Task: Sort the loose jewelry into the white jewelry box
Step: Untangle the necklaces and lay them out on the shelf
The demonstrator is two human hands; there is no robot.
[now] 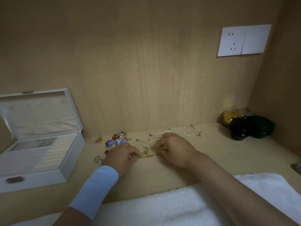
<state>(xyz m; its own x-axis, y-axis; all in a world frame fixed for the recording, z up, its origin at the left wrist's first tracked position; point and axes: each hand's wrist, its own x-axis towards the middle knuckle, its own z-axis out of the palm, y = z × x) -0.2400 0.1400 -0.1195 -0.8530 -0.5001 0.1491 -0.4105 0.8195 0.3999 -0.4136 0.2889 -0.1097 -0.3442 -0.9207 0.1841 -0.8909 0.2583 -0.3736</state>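
The white jewelry box (pixel 71 162) stands open at the left of the wooden shelf, its lid up and its ring rolls and tray showing. A gold chain (pixel 147 155) lies stretched between my hands. My left hand (pixel 122 157) pinches its left end and my right hand (pixel 172 149) pinches its right end. Behind my left hand sits a heap of coloured earrings and charms (pixel 116 139). Silver necklaces (pixel 175 132) lie along the back wall behind my right hand. A small gold piece (pixel 98 139) and some rings (pixel 97 159) lie near the box.
Dark cosmetic jars (pixel 247 126) and a yellow-lidded jar (pixel 230 116) crowd the back right corner. A wall socket (pixel 243 40) sits high on the back panel. A white towel (pixel 162 207) covers the near edge. A metallic object (pixel 297 167) peeks in at the right border.
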